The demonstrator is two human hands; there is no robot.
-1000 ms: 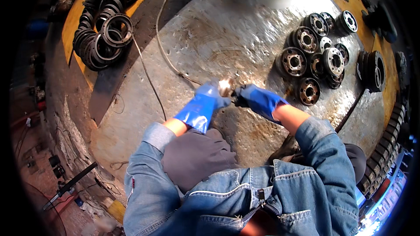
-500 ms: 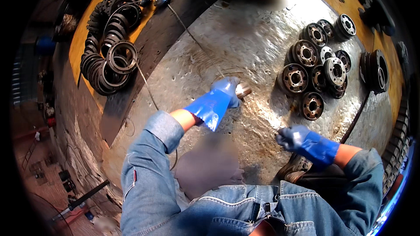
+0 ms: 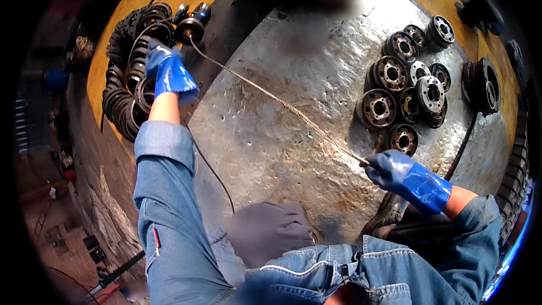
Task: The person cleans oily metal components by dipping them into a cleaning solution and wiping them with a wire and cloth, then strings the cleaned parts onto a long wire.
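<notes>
My right hand [image 3: 389, 170], in a blue rubber glove, is closed around the end of a steel wire rope [image 3: 293, 111]. From there the rope stretches taut up to the left, into a shiny round metal piece [image 3: 189, 31]. Two similar round pieces sit just behind that one. My left hand [image 3: 162, 59], gloved likewise, is beside these pieces, over a long curved row of dark metal rings [image 3: 117, 90]. Its fingers are partly hidden, so I cannot tell whether they grip anything. A thinner stretch of rope passes over the rings.
At the right, several round flanged metal discs with holes [image 3: 391, 73] lie in a cluster on the worn metal plate [image 3: 254, 152]. A larger dark ring-shaped part [image 3: 486, 86] stands farther right. A big tyre tread [image 3: 512, 169] borders the right side. Dark grey cloth [image 3: 271, 229] is near my front.
My left hand has moved far up and left from mid-plate, where it held a shiny metal cylinder. A third round piece now sits by the other two. The rope is pulled straight.
</notes>
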